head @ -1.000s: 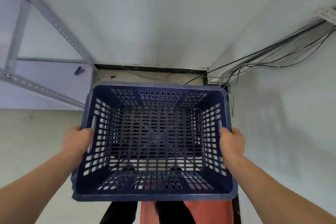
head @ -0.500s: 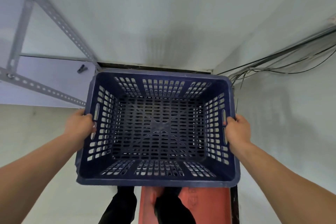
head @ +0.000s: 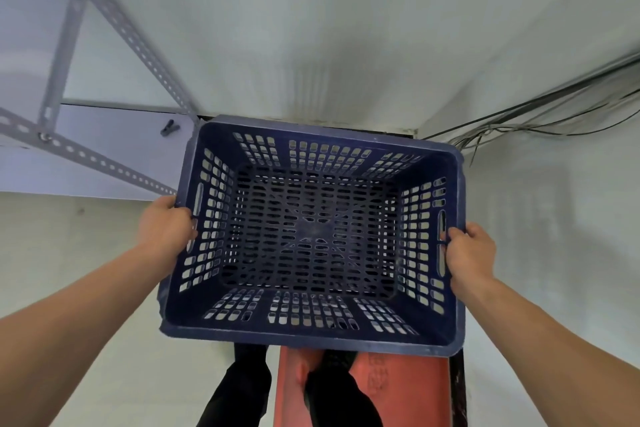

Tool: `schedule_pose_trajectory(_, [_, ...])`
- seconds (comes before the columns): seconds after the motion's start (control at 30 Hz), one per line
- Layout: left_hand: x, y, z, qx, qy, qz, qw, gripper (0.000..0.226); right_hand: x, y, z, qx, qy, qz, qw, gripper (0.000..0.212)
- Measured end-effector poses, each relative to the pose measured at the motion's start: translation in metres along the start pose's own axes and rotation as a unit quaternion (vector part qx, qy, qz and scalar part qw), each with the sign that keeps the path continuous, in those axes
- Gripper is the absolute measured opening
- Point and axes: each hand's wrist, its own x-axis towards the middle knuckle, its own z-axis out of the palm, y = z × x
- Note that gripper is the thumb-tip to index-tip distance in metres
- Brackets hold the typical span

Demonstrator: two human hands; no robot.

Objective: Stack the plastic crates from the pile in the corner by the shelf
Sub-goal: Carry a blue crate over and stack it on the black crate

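Note:
A dark blue perforated plastic crate (head: pixel 311 331) fills the middle of the view, open side up and empty, held in the air in front of the room's corner. My left hand (head: pixel 164 229) grips its left rim by the handle slot. My right hand (head: pixel 471 251) grips the right rim at the other handle slot. The floor of the corner behind the crate is hidden by it.
A grey slotted-angle metal shelf (head: pixel 86 152) with a white board stands at the left; a small dark clip (head: pixel 169 127) lies on the board. Loose black cables (head: pixel 540 114) run along the right wall. A red surface (head: pixel 405 388) and my dark trouser legs (head: pixel 239 388) show below the crate.
The crate has moved up and away toward the corner, and both hands have gone with it. It now hides the strip of floor and the baseboard that showed behind it.

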Motion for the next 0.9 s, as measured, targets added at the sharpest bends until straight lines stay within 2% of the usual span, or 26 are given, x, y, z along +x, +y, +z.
schedule_pose_trajectory(0.13, [0.015,-0.004,0.001,0.058,-0.012,0.004,0.998,0.023,0.006,-0.005,0.008,-0.027,-0.035,-0.037,0.998,0.027])
schedule_pose_trajectory(0.27, [0.02,-0.007,0.002,0.119,-0.039,-0.008,0.992,0.033,0.011,-0.001,0.01,-0.048,-0.042,-0.054,0.997,0.036])
schedule_pose_trajectory(0.63, [0.014,-0.009,0.006,0.213,-0.067,-0.004,0.975,0.031,0.016,0.007,0.002,-0.118,-0.052,-0.106,0.986,0.036])
schedule_pose_trajectory(0.9, [0.014,-0.012,0.006,0.286,-0.074,0.017,0.955,0.051,0.007,0.014,-0.004,-0.155,-0.055,-0.089,0.982,0.048])
